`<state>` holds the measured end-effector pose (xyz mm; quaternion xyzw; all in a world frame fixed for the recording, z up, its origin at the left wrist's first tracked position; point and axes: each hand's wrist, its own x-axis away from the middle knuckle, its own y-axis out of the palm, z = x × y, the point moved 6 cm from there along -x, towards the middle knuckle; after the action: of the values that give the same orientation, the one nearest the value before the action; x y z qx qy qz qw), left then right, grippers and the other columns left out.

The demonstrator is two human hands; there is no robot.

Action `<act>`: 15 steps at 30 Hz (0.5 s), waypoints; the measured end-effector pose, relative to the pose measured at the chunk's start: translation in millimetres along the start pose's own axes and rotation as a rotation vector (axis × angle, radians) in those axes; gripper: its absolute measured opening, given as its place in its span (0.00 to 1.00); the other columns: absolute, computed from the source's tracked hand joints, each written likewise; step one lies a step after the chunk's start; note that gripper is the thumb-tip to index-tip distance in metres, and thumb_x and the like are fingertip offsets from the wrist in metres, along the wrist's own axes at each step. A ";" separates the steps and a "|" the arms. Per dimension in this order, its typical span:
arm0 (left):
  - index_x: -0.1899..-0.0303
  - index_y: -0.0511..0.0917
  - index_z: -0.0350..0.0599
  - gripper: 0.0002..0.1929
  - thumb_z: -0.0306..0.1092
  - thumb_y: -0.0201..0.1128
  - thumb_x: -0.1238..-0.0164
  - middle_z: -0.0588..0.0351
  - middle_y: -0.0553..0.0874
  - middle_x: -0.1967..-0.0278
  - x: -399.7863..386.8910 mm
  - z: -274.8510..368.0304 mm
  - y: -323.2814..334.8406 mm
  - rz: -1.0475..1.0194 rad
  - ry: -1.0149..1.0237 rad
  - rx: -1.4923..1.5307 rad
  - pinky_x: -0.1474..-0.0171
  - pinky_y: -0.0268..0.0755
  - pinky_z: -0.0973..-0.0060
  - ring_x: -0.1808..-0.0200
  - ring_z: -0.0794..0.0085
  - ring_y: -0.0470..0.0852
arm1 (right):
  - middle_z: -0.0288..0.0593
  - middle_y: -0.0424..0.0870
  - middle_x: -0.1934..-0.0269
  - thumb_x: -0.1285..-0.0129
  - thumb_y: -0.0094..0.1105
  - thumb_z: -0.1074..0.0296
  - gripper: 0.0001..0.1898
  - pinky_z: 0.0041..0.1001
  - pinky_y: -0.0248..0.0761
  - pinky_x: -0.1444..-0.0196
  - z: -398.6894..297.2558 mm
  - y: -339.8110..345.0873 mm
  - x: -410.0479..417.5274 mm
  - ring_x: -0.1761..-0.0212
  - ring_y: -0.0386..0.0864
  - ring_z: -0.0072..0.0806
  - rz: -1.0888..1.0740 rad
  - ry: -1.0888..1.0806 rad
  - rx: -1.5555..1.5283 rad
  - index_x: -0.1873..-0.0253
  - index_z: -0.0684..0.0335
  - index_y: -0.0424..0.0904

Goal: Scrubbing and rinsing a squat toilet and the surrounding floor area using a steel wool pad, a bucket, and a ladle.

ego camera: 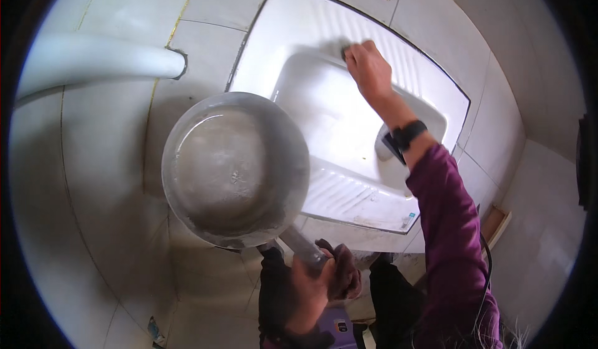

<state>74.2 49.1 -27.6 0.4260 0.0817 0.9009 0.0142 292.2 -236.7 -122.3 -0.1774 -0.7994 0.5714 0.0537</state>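
Observation:
A white ceramic squat toilet [259, 45] is set into the tiled floor, with ribbed foot areas on both sides of its basin. My right hand [371, 71] is over the basin's far rim, fingers closed on a small dark scrubbing pad [345, 54] that is mostly hidden. In my left hand [310, 288] is the handle [301, 245] of a large grey metal dipper [290, 167]. Cloudy water [224, 157] lies in the dipper, which overlaps the toilet's left end in view. A maroon cloth [345, 274] is bunched at my left hand, against the handle's end.
A thick white pipe [107, 62] enters the tiles at left. Below my left hand is a purple object [340, 328] bearing a label. A small blue wrapper or bottle [154, 328] lies at lower left. A wooden piece [497, 225] is by the right wall.

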 end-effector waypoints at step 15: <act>0.59 0.66 0.38 0.15 0.21 0.60 0.48 0.57 0.76 0.68 -5.3 5.5 4.0 -0.021 -0.043 -0.036 0.61 0.67 0.80 0.66 0.77 0.74 | 0.49 0.73 0.68 0.45 0.45 0.66 0.07 0.39 0.69 0.68 1.5 6.0 -75.3 0.66 0.74 0.44 0.126 -0.009 0.155 0.69 0.59 0.72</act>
<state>82.0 45.4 -27.6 0.4442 0.0694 0.8926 0.0331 363.3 -262.2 -119.6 -0.2202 -0.7404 0.6345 0.0273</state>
